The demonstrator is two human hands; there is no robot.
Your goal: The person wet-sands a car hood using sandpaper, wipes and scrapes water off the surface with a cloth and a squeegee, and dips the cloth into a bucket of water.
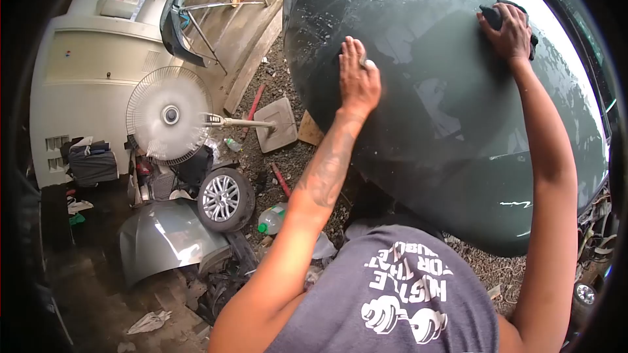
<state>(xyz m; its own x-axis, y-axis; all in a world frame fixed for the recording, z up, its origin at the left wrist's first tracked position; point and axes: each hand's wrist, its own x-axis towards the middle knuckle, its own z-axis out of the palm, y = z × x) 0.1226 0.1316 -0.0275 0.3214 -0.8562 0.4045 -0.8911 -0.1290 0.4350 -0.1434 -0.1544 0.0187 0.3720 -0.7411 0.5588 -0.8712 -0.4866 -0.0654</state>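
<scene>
A dark green car hood (418, 131), wet with water drops toward its far end, spreads out before me. My right hand (509, 34) presses a bunched black cloth (492, 17) against its upper right part, fingers curled over the cloth. Farther left, my left hand (360, 82) lies on the hood with its fingers stretched out flat. A small pale spot shows by the left thumb; I cannot make out what it is.
A standing fan (171, 115) with blurred blades is at the left. Below it are a wheel (221, 197), a loose grey car panel (173, 238) and a plastic bottle (272, 218). A metal stand (222, 6) holds another car part behind.
</scene>
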